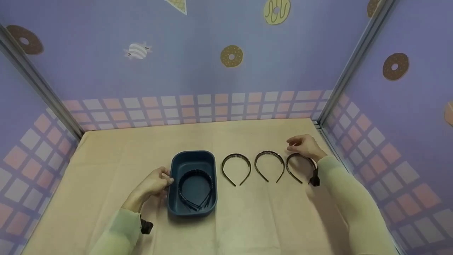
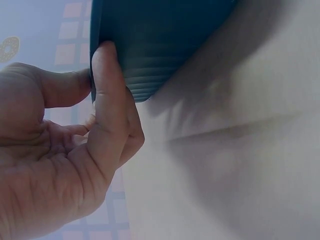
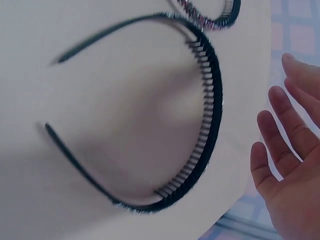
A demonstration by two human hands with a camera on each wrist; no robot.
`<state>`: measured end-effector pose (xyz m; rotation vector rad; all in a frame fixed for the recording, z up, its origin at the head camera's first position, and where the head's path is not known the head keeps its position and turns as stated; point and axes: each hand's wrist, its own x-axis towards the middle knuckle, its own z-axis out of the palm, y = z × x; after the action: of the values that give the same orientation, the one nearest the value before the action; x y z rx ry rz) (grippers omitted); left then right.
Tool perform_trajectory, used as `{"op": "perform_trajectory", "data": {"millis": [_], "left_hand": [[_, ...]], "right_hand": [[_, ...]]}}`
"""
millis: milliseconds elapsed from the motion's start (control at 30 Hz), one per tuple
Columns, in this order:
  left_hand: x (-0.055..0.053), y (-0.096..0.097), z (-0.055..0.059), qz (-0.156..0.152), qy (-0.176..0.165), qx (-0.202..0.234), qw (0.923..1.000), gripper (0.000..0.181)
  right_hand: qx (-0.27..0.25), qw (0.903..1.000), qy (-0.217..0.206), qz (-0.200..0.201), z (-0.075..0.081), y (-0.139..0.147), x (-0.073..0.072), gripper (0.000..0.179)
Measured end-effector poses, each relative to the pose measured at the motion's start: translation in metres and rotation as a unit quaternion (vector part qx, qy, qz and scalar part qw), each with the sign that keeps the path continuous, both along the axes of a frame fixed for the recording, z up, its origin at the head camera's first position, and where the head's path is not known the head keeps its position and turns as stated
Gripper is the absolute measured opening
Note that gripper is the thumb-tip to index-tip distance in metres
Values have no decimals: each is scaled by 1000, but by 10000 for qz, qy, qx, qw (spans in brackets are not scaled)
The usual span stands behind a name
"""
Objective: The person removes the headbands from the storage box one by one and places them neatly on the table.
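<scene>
My left hand (image 1: pixel 154 184) pinches the left rim of a dark blue rectangular bin (image 1: pixel 193 155), thumb on one side of the wall and fingers on the other in the left wrist view. Black toothed headbands (image 1: pixel 195 171) lie overlapping inside the bin. My right hand (image 1: pixel 306 146) hovers over the top of the rightmost headband (image 1: pixel 293 175), covering part of it in the head view. In the right wrist view its fingers are spread and hold nothing, beside the curve of that glittery headband (image 3: pixel 216 95).
Two more headbands, a middle one (image 1: pixel 269 152) and a left one (image 1: pixel 236 155), lie in a row between the bin and my right hand. A cream cloth (image 1: pixel 244 223) covers the table. Purple patterned walls (image 1: pixel 198 78) enclose its back and sides.
</scene>
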<state>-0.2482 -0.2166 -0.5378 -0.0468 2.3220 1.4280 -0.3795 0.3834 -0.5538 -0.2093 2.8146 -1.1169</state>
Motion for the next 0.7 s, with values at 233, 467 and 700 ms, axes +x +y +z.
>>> {"op": "perform_trajectory", "data": {"millis": [233,467,700], "left_hand": [[-1,0,-1,11,49,-73,10000,24],[-1,-2,-2,25,153,-16,9999,24],[-1,-3,-2,-53,83,0,10000,27]], "right_hand": [[-486,9987,79,96,12,-23,-2,44],[-904,9954,52,315,19,-43,-1,48],[-886,9941,102,611,30,-66,2,48]]}}
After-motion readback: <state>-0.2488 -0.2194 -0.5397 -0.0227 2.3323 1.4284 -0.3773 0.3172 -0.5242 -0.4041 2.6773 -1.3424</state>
